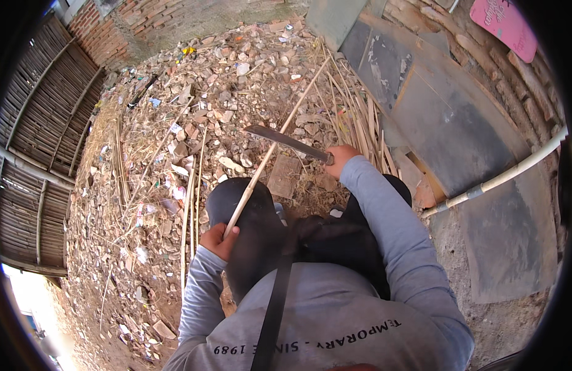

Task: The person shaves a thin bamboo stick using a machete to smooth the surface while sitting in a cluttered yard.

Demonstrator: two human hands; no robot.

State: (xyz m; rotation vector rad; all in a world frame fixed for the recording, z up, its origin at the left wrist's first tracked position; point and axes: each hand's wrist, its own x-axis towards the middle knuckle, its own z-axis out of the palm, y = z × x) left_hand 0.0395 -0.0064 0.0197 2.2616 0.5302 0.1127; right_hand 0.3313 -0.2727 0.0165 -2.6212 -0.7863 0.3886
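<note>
– While looking down past the knees, what to note in the left hand (218,242)?

– Note a pale stick (255,178), clasped near its lower end in a closed fist. Pointed along its long axis from that grip toward one o'clock, out over the left knee (227,201).

– And in the right hand (344,158)?

– Closed around the handle of a machete (293,143). Aimed, blade first, a little short of ten o'clock, so crossing the stick about halfway along.

– Touching there?

– Cannot tell from this one view; seen only as overlapping.

– Measured from that crossing, nearer to which hand?

– To the right, just past three o'clock and close by. Farther from the left, down at seven o'clock.

– And round about?

– Loose strips (371,114) at one o'clock from the right hand, with dark panels (447,136) just past two. More long strips (187,213) toward eleven o'clock from the left hand, on ground strewn with rubble (212,105).
</note>
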